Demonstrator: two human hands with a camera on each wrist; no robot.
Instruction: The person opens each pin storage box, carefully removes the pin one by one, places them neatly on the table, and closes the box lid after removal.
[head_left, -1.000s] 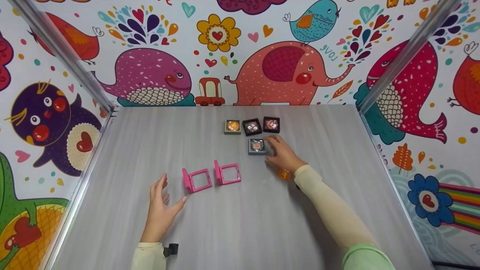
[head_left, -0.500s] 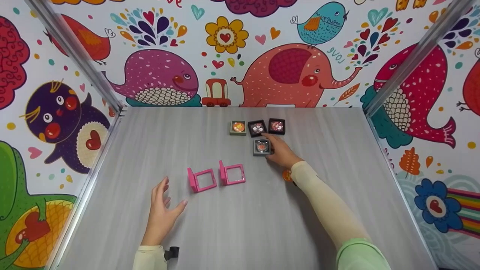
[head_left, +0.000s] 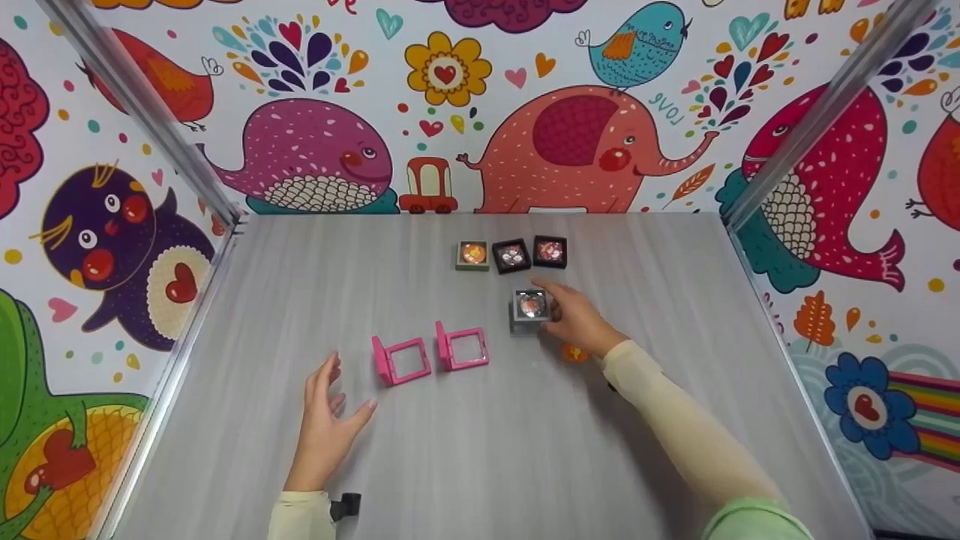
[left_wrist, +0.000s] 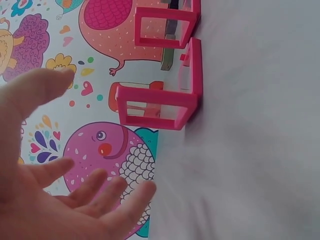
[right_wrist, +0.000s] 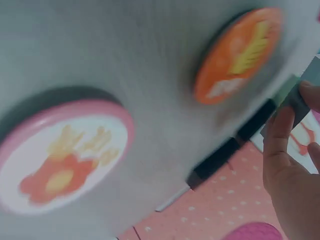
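My right hand pinches a small grey square display box by its right side; a round badge shows behind its clear front. The box appears raised a little, its shadow below. In the right wrist view, thumb and fingers hold the grey box at the right edge. My left hand holds nothing, its fingers spread and relaxed, left of two pink hinged square frames. These are the left pink frame and the right pink frame, both unfolded on the table.
Behind stand a green box, a black box and another black box, each with a round badge. An orange badge lies by the right wrist. The right wrist view shows a pink-rimmed badge. Patterned walls enclose the table.
My right hand has taken hold of the grey box and brought it off its spot, slightly toward me and to the right. The left hand has stayed in place.
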